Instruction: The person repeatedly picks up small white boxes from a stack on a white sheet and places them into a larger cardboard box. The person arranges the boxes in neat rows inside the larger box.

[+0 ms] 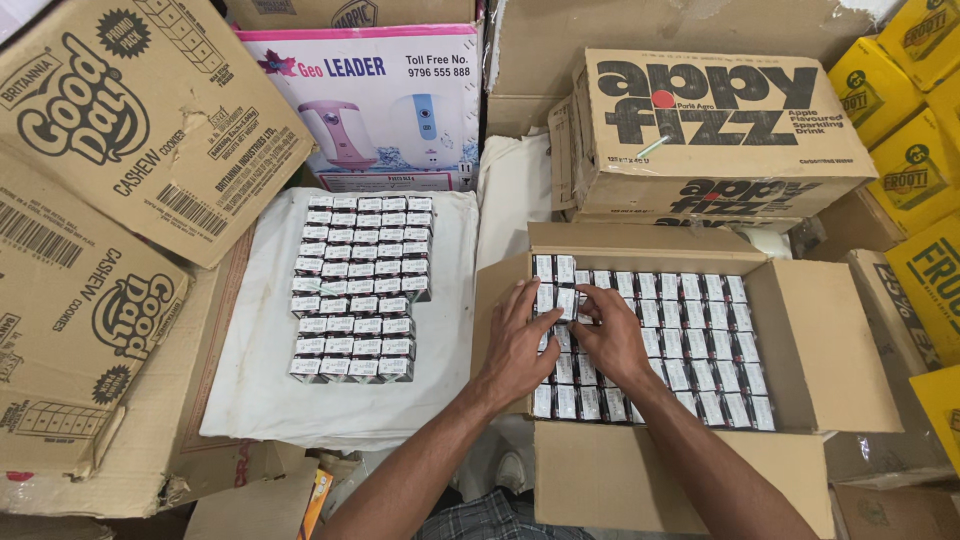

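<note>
Both hands are being pressed down together into an open cardboard carton point(810, 350) packed with rows of small dark-and-white packets point(690, 340). The left hand point(515, 345) and the right hand point(610, 335) are being held side by side, fingers curled onto a few packets at the carton's left end; whether any packet is being lifted cannot be told. To the left, a block of the same packets point(355, 285) is lying stacked on a white sheet point(250, 380).
</note>
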